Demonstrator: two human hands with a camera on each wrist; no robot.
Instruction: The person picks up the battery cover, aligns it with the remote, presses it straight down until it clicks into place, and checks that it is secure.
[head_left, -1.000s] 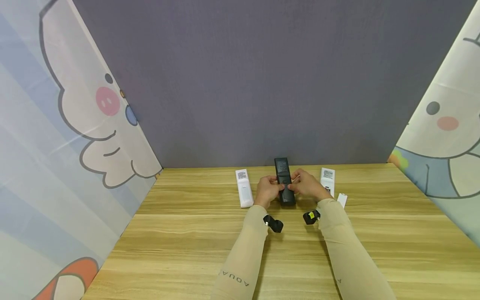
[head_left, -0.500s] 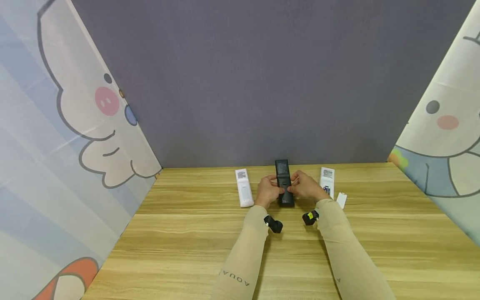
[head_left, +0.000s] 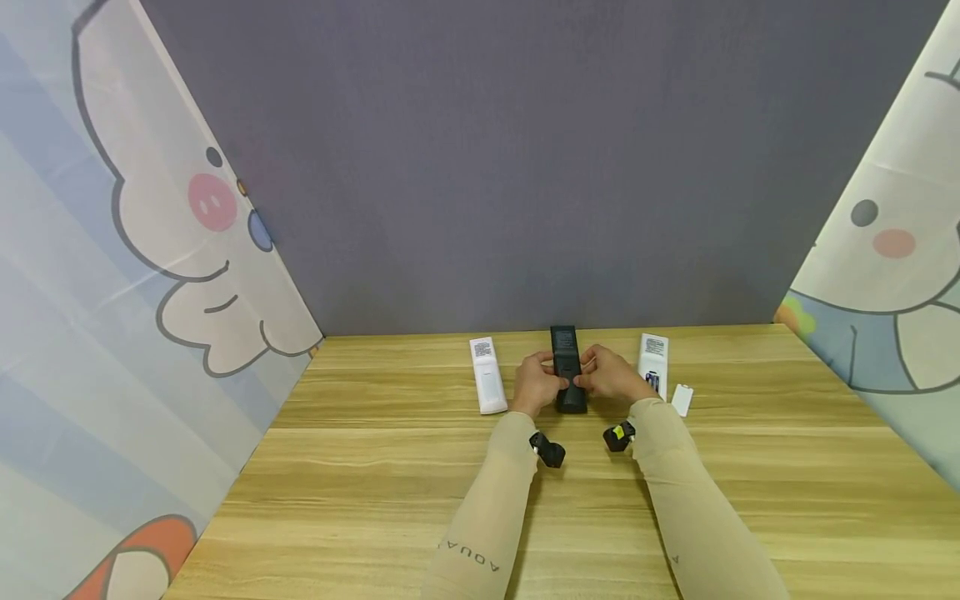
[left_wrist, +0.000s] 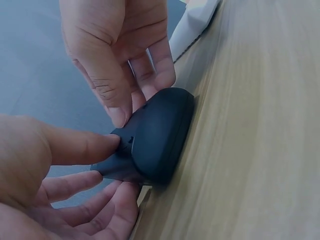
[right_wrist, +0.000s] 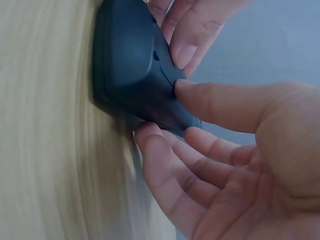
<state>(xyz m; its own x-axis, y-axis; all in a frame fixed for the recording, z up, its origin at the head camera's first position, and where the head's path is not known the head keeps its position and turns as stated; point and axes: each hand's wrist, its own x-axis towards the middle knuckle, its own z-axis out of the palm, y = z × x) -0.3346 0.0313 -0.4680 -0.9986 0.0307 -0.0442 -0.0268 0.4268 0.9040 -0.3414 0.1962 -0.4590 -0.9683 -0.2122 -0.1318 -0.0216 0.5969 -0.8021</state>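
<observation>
A black remote control [head_left: 567,362] stands out between two white ones, its labelled back facing up. My left hand [head_left: 536,385] grips its left side, and my right hand [head_left: 611,374] grips the right side. Both thumbs press on the back near the battery cover's upper edge, as the left wrist view shows on the remote's dark casing [left_wrist: 162,132]. In the right wrist view, the curled fingers [right_wrist: 172,172] support the remote from its side and underneath. Its near end sits close over the wooden table.
On the left lies a white remote [head_left: 488,377], back up. Another white remote [head_left: 655,360] on the right has its battery compartment uncovered, with batteries showing. A loose white battery cover [head_left: 682,400] lies beside it. A grey panel [head_left: 480,167] rises behind the table [head_left: 337,483].
The black remote's far end has come down and slightly toward me, both hands still gripping it. My right hand has shifted a little, so the batteries in the right white remote show more.
</observation>
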